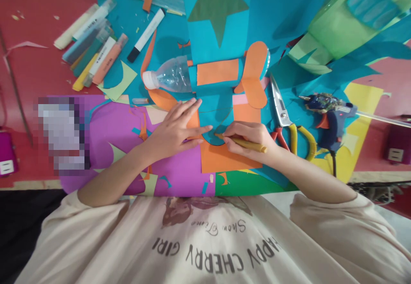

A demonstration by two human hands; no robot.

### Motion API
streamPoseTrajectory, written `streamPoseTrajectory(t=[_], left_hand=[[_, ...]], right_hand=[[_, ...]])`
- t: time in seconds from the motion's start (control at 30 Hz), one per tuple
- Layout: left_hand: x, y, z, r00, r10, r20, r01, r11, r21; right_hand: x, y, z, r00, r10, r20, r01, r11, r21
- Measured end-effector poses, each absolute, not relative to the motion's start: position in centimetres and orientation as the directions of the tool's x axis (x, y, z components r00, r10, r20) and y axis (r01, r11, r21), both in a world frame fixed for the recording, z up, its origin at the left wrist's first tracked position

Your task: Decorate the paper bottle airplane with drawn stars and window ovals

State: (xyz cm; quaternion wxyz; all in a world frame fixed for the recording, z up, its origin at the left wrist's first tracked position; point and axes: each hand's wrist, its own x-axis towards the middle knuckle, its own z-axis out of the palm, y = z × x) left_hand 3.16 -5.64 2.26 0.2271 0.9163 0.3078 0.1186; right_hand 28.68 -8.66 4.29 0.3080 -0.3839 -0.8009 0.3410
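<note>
My right hand (248,140) grips a mustard-yellow marker (253,144), its tip down at the lower part of a blue sheet (210,121). A thin curved brown line runs across that sheet. My left hand (175,132) lies flat with fingers spread, holding down the sheet's left side. Under the blue sheet is orange paper (231,159) with a curved cut edge. Just beyond my hands lies a clear plastic bottle (173,74) with a white cap, wrapped in blue paper with an orange strip (218,72) and rounded orange pieces (255,74).
To the right lie yellow-handled scissors (282,115) and a glue gun (332,121) with its stick and cord. Several markers (102,59) are at the left, beside purple sheets (112,125) strewn with scraps. A green star (220,3) and a green paper-covered object (346,27) stand farther back.
</note>
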Motion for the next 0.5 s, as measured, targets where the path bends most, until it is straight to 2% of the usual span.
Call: streamPoseTrajectory(t=[0.5], left_hand=[[3.09, -5.76, 2.09, 0.785, 0.608, 0.116, 0.498, -0.732, 0.466]], right_hand=[[28.56, -8.85, 4.46, -0.642, 0.739, 0.206, 0.351, 0.522, -0.778]])
